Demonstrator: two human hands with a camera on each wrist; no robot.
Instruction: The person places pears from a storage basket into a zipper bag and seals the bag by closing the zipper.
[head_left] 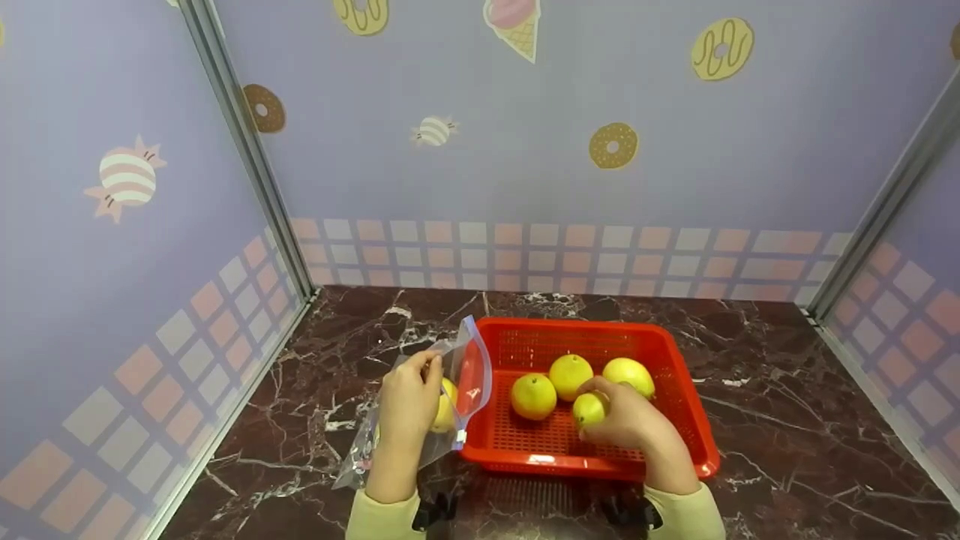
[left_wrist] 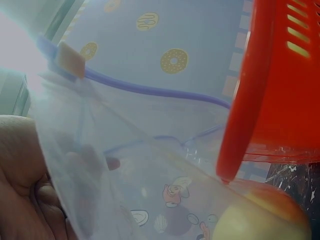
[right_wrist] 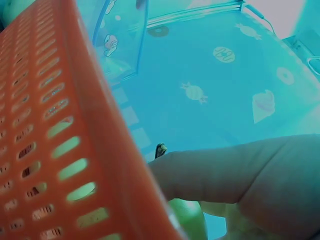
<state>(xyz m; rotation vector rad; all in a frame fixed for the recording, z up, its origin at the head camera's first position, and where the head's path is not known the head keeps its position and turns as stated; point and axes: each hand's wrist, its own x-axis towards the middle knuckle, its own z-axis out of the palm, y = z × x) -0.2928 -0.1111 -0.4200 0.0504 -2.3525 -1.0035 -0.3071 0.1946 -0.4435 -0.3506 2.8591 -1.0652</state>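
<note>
My left hand [head_left: 409, 405] grips the side of a clear zip bag [head_left: 472, 375] with a purple rim, and its mouth gapes toward the basket. Inside the bag lies a yellow citrus fruit [head_left: 444, 409], partly hidden by the hand; it also appears low in the left wrist view. My right hand [head_left: 630, 420] reaches into a red plastic basket [head_left: 517, 454] and holds a yellow-green citrus fruit [head_left: 589, 409] between thumb and fingers. Left of it in the basket sit two round citrus fruits, one nearer [head_left: 533, 397] and one behind [head_left: 570, 375]. Another fruit [head_left: 628, 375] is partly covered by the right hand.
The basket stands on a dark marbled tabletop [head_left: 765, 420], its left rim close against the bag. Patterned panels [head_left: 540, 187] enclose the table at the back and both sides, joined by metal posts [head_left: 259, 165].
</note>
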